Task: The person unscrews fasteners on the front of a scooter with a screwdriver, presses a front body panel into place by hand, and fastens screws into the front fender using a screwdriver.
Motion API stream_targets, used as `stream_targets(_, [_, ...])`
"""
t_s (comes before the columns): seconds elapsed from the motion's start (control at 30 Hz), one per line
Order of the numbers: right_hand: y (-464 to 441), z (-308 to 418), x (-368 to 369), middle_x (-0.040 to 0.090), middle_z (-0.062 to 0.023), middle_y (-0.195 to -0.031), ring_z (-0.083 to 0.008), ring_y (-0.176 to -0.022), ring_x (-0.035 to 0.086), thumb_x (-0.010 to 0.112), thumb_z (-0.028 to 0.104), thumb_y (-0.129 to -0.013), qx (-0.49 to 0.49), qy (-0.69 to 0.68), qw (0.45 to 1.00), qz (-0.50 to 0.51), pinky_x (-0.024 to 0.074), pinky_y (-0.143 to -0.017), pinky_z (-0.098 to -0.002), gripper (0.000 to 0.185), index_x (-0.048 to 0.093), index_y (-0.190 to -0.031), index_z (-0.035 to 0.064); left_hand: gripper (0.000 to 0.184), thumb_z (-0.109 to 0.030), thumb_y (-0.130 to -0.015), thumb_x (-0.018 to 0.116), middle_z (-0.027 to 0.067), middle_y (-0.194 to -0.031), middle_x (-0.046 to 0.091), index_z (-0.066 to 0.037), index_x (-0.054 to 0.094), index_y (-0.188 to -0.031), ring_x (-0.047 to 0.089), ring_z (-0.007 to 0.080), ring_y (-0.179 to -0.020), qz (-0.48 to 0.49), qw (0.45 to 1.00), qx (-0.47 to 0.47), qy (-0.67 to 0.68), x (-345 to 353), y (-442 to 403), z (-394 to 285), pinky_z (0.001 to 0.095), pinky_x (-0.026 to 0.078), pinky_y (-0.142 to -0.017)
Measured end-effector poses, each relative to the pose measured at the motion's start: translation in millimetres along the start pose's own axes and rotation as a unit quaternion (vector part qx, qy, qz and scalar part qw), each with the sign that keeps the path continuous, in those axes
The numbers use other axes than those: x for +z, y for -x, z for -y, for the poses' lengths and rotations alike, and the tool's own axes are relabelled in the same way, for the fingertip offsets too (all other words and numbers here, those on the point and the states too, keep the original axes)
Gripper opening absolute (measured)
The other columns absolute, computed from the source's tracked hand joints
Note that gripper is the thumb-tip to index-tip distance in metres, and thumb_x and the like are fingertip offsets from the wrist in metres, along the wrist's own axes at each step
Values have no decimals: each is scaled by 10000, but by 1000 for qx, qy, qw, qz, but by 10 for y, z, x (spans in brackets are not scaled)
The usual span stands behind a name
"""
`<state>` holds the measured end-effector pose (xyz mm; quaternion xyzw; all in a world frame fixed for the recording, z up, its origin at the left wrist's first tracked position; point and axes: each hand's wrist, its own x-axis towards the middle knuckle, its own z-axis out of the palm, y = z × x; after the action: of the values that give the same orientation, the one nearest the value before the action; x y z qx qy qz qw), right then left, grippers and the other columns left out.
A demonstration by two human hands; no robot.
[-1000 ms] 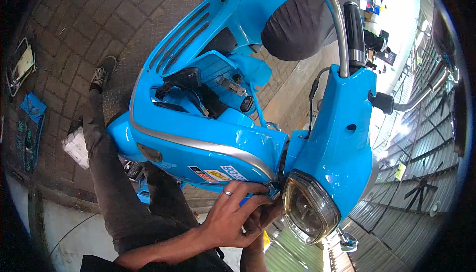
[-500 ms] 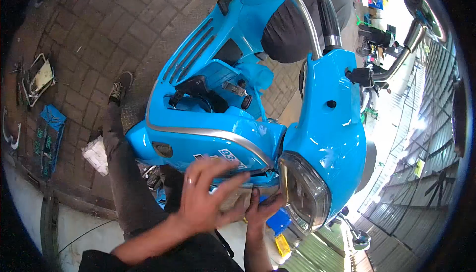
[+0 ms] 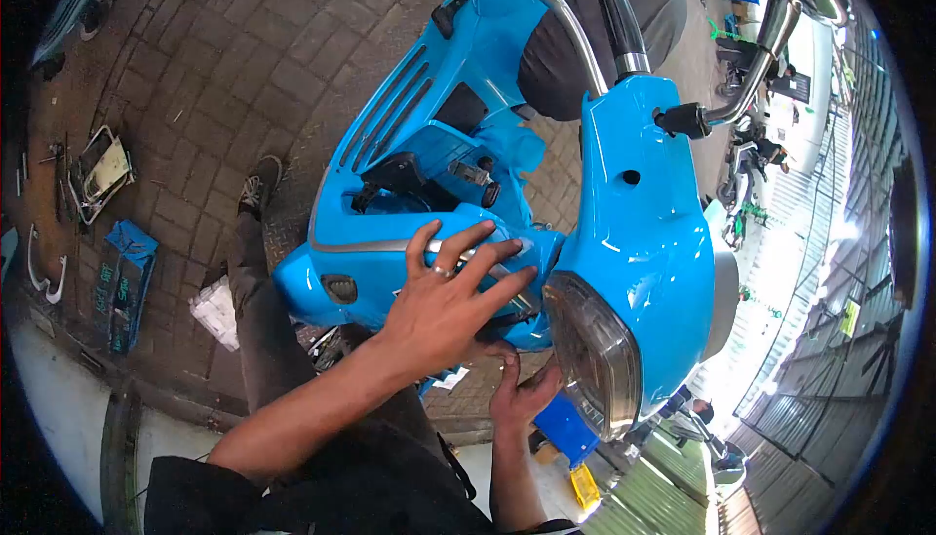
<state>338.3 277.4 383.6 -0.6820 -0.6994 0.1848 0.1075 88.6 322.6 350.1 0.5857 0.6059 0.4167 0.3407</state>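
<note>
Spreading left hand (image 3: 450,303) over scooter (image 3: 639,228), green-lettered panel (image 3: 124,291) on ground

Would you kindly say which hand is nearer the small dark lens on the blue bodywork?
Left: the left hand lies over the bodywork, right of the lens in the picture; the right hand is farther, lower, beside the headlight.

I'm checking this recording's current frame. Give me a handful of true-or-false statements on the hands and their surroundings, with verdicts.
1. The left hand is spread over a blue panel of the scooter. True.
2. The ring is on the right hand. False: it is on the left hand.
3. The right hand is beside the headlight. True.
4. The scooter's bodywork is mostly red. False: it is mostly blue.
5. The yellow bin appears lower in the picture than the blue bin. True.
</note>
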Motion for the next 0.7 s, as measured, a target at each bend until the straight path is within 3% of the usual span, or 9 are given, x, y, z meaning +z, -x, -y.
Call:
stream_targets(0.07, [25,5,31,397,-318,-1486,-428,-1460,339,719,162,-955,-52,-4,999,-13,260,-1207,-509,736,314,-1500,-121,891,-545,-530,926,23,-1424,545,-255,654,-1328,382,296,-1435,11,1000,6,-2,-80,-28,15,589,189,-1160])
stream_targets(0.13, [-35,101,165,494,-287,-1429,-387,-1331,496,707,304,-952,-116,31,986,-118,371,-1123,-494,721,393,-1469,-90,925,-550,-527,924,79,-1373,554,-189,649,-1334,426,331,-1383,38,999,30,-11,-205,-127,36,576,270,-1137])
stream_targets(0.17, [-42,180,243,494,-287,-1429,-387,-1331,496,707,304,-952,-114,30,987,-111,371,-1123,-494,721,393,-1469,-90,925,-550,-527,924,79,-1373,554,-189,649,-1334,426,331,-1383,40,999,24,-12,-245,-195,27,576,270,-1137])
stream_targets(0.23, [-83,372,437,342,-271,-1563,-376,-1422,385,619,370,-1003,-51,-258,944,-198,275,-1192,-504,779,271,-1534,-82,965,-549,-529,922,119,-1334,555,-132,637,-1351,432,359,-1369,67,993,70,-73,-283,-346,19,544,312,-1129])
stream_targets(0.37, [-223,495,765,294,-257,-1588,-325,-1425,376,476,469,-1055,15,-218,937,-274,304,-1180,-484,801,178,-1572,-65,1073,-592,-528,923,177,-1334,567,-91,590,-1416,528,396,-1294,145,981,51,-114,-206,-497,42,517,441,-1038])
stream_targets(0.43, [-267,599,810,334,-254,-1557,-332,-1365,434,474,532,-1045,-8,-281,906,-316,347,-1152,-480,828,207,-1563,-57,1102,-616,-528,919,195,-1335,574,-82,578,-1429,557,405,-1260,190,973,42,-120,-296,-570,-10,518,469,-996])
stream_targets(0.5, [-207,694,696,356,-252,-1537,-337,-1354,443,472,551,-1043,69,-269,928,-249,359,-1140,-484,823,233,-1553,-49,1131,-640,-528,916,212,-1336,580,-74,565,-1441,586,415,-1226,240,962,39,-126,-320,-612,-42,518,497,-955])
stream_targets(0.57, [-214,644,841,361,-249,-1533,-343,-1351,443,461,558,-1044,62,-265,917,-290,358,-1136,-498,814,243,-1552,-40,1101,-665,-519,906,176,-1129,601,-17,598,-1355,640,368,-1055,195,963,78,-167,-273,-654,-50,485,529,-816])
stream_targets(0.7, [-160,541,1168,372,-244,-1524,-356,-1344,445,438,571,-1046,65,-251,900,-351,357,-1129,-525,797,262,-1549,-21,1114,-703,-549,880,207,-1180,599,33,599,-1337,639,391,-1072,302,924,87,-217,-343,-826,-170,489,542,-796])
